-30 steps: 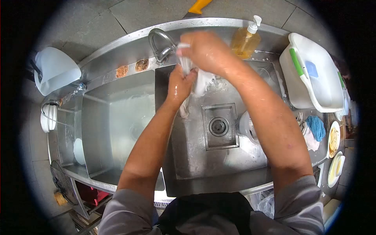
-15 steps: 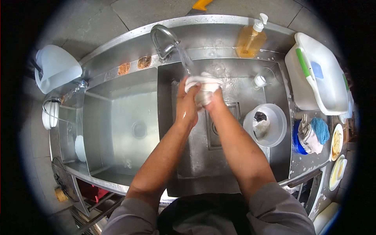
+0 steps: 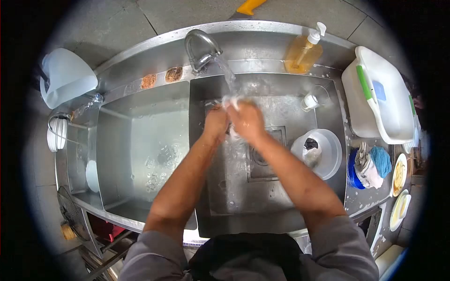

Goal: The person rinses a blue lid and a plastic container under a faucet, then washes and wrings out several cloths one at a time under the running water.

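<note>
Under the running tap (image 3: 201, 49), both hands grip a white cloth (image 3: 231, 101), bunched up small and blurred by motion. My left hand (image 3: 216, 123) is closed on its left side. My right hand (image 3: 246, 121) is wrapped round it from the right, with the knuckles up. Water falls onto the cloth and hands, and most of the cloth is hidden by the fingers. The hands are above the right sink basin (image 3: 290, 105), left of its square drain (image 3: 262, 171).
A clear tub (image 3: 330, 152) with wet cloth inside and a clear cup (image 3: 311, 101) sit in the right basin. Left is a water-filled basin (image 3: 126, 154). Around the rim are a soap pump bottle (image 3: 302, 54), white bin (image 3: 356, 112), piled cloths (image 3: 370, 168) and plates (image 3: 399, 174).
The cloth was spread wider and more visible; now it is squeezed between the hands. My right hand has rolled over it. Ripples or bubbles now show in the left basin.
</note>
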